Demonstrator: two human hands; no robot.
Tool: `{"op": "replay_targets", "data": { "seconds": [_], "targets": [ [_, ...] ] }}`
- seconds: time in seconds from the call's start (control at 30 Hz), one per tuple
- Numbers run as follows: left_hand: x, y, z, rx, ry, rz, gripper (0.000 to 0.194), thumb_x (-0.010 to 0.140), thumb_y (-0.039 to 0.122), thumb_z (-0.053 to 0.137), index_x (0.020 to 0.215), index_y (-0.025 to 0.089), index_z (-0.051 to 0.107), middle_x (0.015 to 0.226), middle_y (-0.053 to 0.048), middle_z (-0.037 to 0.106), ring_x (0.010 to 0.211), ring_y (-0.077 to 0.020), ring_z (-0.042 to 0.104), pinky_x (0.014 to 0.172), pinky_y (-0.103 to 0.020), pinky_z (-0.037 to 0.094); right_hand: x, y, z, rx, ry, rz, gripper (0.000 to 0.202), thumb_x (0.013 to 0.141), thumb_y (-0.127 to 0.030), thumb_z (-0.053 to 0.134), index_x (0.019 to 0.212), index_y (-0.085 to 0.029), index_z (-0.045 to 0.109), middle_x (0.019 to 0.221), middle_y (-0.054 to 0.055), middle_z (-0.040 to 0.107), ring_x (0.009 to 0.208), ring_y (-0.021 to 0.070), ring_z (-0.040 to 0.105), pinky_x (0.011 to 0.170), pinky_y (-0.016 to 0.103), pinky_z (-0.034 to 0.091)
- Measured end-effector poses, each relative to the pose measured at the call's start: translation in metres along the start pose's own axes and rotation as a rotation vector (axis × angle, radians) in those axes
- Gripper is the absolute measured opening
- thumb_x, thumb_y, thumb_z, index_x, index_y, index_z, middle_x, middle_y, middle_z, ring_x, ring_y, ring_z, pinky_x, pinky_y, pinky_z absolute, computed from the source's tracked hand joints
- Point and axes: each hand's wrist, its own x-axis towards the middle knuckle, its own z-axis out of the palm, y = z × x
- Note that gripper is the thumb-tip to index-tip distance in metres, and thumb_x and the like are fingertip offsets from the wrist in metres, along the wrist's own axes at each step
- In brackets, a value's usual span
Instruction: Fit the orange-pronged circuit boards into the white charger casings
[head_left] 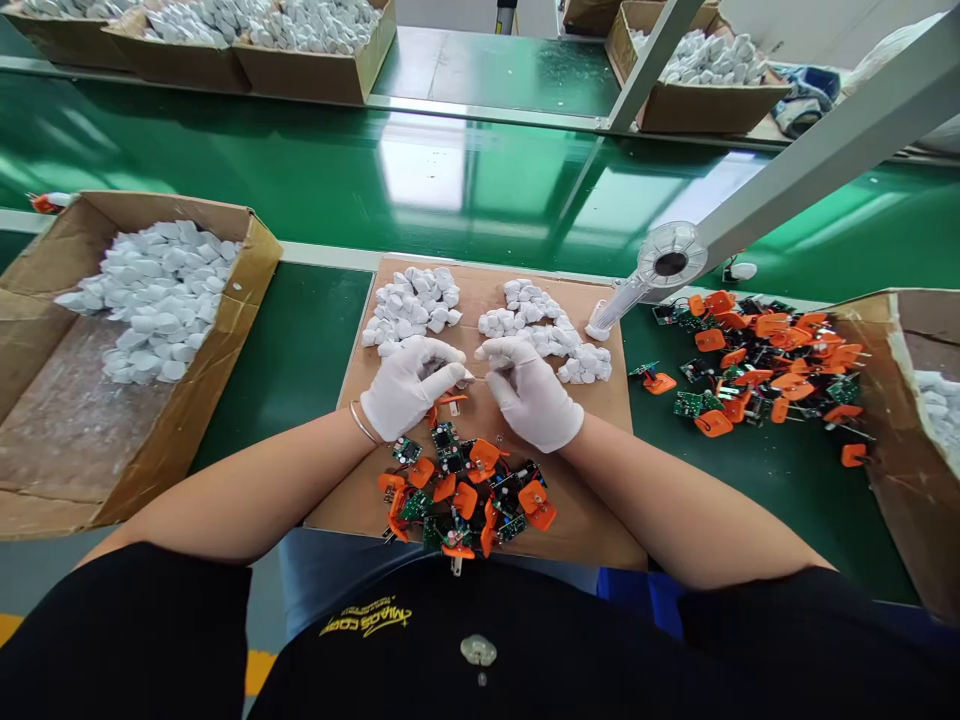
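My left hand (411, 390), in a white glove, is closed in a pinch around a small white plastic shell (467, 378). Just under its fingers shows an orange plug piece (448, 400) with metal prongs; whether it is joined to the shell is hidden. Facing it, my gloved right hand (531, 392) has thumb and fingers pinched close to the shell; what they hold is too small to make out. Below both hands lies a heap of orange plug pieces with green circuit boards (465, 490). Beyond them sit two piles of white shells (412, 305) on a cardboard sheet (600, 460).
At left stands a cardboard box (225, 370) of white shells. More orange plug pieces (780, 360) lie at right, beside another box (874, 400). A clear-headed handheld fan (667, 260) leans near a slanting metal post (810, 140). Boxes of shells (307, 75) line the back shelf.
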Motion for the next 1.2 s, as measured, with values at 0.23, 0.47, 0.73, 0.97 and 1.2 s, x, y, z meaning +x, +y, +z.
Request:
{"op": "replay_targets", "data": {
  "seconds": [0.23,0.47,0.73,0.97,1.2],
  "targets": [
    [0.003,-0.001,-0.012,-0.011,-0.132,0.316,0.034,0.079,0.021,0.08,0.112,0.018,0.073,0.106,-0.009,0.072,0.096,-0.0196,0.07,0.084,-0.031,0.059,-0.002,-0.001,0.004,0.606,0.075,0.258,0.035,0.077,-0.036,0.084,0.105,-0.023,0.067,0.096,0.004,0.069,0.085,0.0163,0.068,0.087,0.039,0.061],
    [0.003,0.0,-0.015,0.166,-0.16,0.499,0.036,0.079,0.018,0.081,0.114,0.02,0.072,0.1,-0.009,0.073,0.094,-0.0191,0.068,0.085,-0.033,0.057,0.001,-0.009,-0.003,0.836,-0.003,0.369,0.036,0.068,-0.029,0.09,0.097,-0.019,0.071,0.098,0.005,0.075,0.085,0.016,0.072,0.088,0.038,0.062],
    [0.0,0.0,-0.012,0.143,-0.149,0.435,0.039,0.079,0.022,0.082,0.116,0.018,0.072,0.098,-0.009,0.073,0.089,-0.0182,0.069,0.078,-0.031,0.06,0.002,-0.008,-0.006,0.812,-0.005,0.454,0.035,0.067,-0.029,0.092,0.092,-0.019,0.07,0.082,0.001,0.073,0.076,0.0135,0.07,0.076,0.032,0.061],
    [-0.001,0.005,-0.013,0.222,-0.16,0.445,0.034,0.077,0.024,0.084,0.109,0.017,0.073,0.096,-0.01,0.076,0.087,-0.0192,0.071,0.082,-0.033,0.059,0.0,-0.014,-0.009,0.838,-0.081,0.35,0.031,0.067,-0.027,0.091,0.092,-0.02,0.074,0.083,0.002,0.072,0.074,0.0139,0.068,0.078,0.036,0.062],
    [0.004,0.011,-0.011,0.263,-0.151,0.615,0.029,0.077,0.027,0.086,0.102,0.021,0.075,0.094,-0.008,0.078,0.089,-0.0204,0.072,0.084,-0.037,0.057,0.0,-0.016,-0.005,0.825,-0.079,0.286,0.028,0.064,-0.027,0.093,0.082,-0.02,0.073,0.093,0.003,0.067,0.076,0.0153,0.069,0.076,0.037,0.063]
  ]
}}
